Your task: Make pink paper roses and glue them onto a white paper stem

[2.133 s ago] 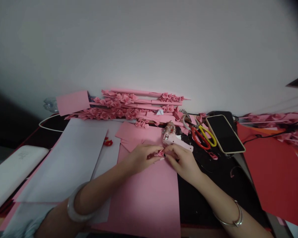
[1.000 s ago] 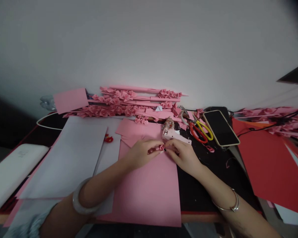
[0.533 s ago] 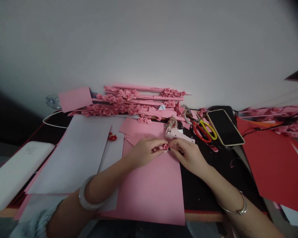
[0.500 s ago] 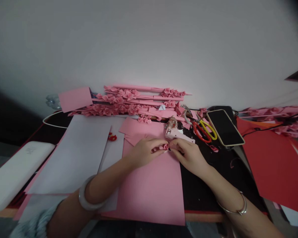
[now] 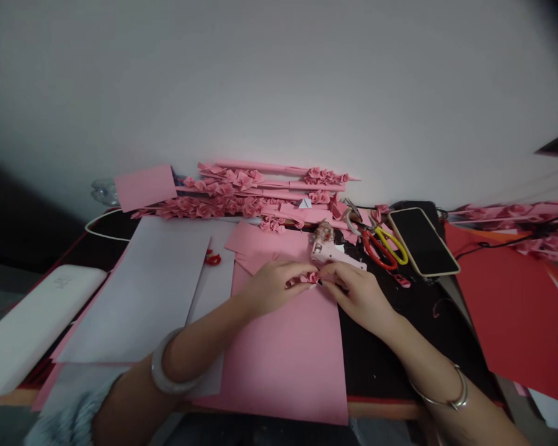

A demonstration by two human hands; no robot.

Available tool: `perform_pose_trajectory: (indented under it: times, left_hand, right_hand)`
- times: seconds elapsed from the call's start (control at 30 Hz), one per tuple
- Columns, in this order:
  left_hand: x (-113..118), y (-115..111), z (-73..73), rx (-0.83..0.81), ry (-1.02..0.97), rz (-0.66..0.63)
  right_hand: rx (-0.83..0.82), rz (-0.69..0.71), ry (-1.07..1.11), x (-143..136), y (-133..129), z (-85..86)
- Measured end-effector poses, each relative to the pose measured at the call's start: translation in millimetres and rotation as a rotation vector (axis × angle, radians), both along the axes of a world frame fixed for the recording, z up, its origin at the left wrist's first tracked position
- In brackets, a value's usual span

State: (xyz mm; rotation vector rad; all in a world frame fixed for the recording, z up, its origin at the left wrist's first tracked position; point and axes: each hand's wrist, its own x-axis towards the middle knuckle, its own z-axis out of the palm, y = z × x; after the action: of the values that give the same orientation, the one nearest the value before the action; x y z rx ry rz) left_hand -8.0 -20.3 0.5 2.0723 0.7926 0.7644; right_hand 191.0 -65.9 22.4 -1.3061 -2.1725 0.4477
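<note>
A small pink paper flower (image 5: 311, 278) is pinched between my two hands, above a large pink sheet (image 5: 283, 353). My left hand (image 5: 275, 286) grips its left side with thumb and fingers. On its right side, the fingertips of my right hand (image 5: 357, 291) press together at the petals, partly hiding them. Just behind my right hand lies a pink glue gun (image 5: 328, 249), its nozzle end stained brownish.
Bundles of pink paper flowers (image 5: 232, 201) lie along the wall. Scissors with red and yellow handles (image 5: 385, 248) and a phone (image 5: 423, 243) are to the right, beside red sheets (image 5: 516, 316). White sheets (image 5: 139, 297) and a white device (image 5: 41, 322) are at left.
The whole view has shifted slightly, so things appear a little further right. Both hands keep their hold on the small flower, with hardly any change in the fingers.
</note>
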Motion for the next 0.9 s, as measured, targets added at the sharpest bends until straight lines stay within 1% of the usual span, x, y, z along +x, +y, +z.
perform_pose_trajectory:
  times: [0.37,0.63,0.9]
  left_hand:
    - [0.4,-1.4,2.8,-0.014,-0.015,0.012]
    - [0.9,-2.5,4.0,0.007,-0.111,0.007]
    - [1.3,-1.4,5.7,-0.001,-0.083,0.031]
  right_hand:
    - [-0.02,-0.007,-0.002,0.0,-0.2,1.0]
    - [0.007,-0.018,-0.005,-3.3,0.2,0.9]
    - [0.013,-0.033,0.001,-4.0,0.7,0.1]
